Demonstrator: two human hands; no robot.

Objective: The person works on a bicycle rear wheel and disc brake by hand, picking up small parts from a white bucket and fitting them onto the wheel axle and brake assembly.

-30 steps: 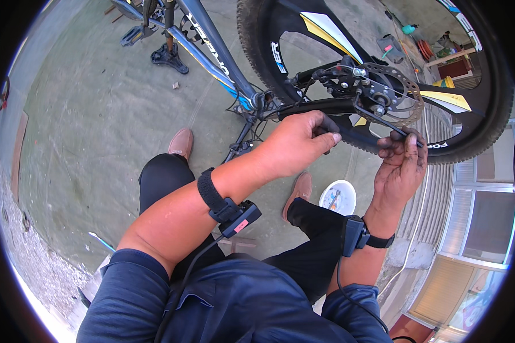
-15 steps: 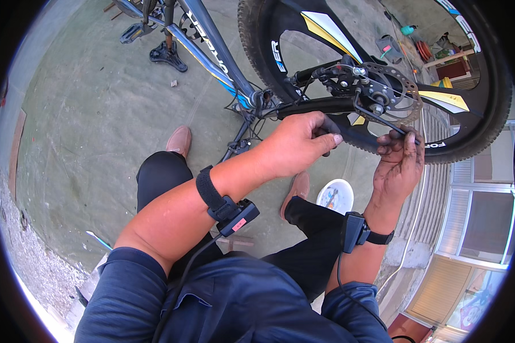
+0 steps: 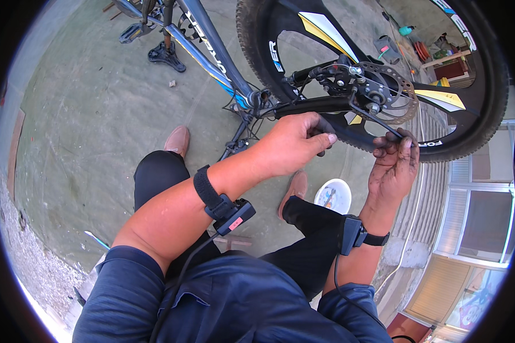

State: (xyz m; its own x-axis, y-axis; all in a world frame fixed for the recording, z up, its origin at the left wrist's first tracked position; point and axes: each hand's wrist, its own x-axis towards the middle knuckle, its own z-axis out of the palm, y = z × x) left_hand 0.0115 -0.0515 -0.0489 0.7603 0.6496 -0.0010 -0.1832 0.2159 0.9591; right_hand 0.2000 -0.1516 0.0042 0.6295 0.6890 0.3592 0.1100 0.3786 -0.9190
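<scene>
My right hand [image 3: 393, 166], its fingers smudged dark, pinches the long end of a black hex key [image 3: 377, 119]. The key's bent end meets the disc brake caliper [image 3: 342, 79] beside the perforated brake disc [image 3: 407, 102]. My left hand [image 3: 303, 139] is closed, thumb against curled blackened fingers, just below the black fork leg [image 3: 317, 106]; anything inside it is hidden. Beyond both hands is the bicycle wheel [image 3: 494, 108], with a black tyre and white and yellow spokes. The grey-blue bicycle frame [image 3: 212, 48] slants away to the upper left.
A white bucket [image 3: 347, 192] with small items in it stands on the green floor by my shoe [image 3: 295, 187]. Cables and the handlebar [image 3: 234, 143] hang near my left forearm. Ridged steps [image 3: 409, 211] and a glazed wall [image 3: 486, 226] lie to the right.
The view has shifted slightly, moving the bicycle a little left in the picture. Both hands keep nearly the same pose, and the hex key stays at the caliper.
</scene>
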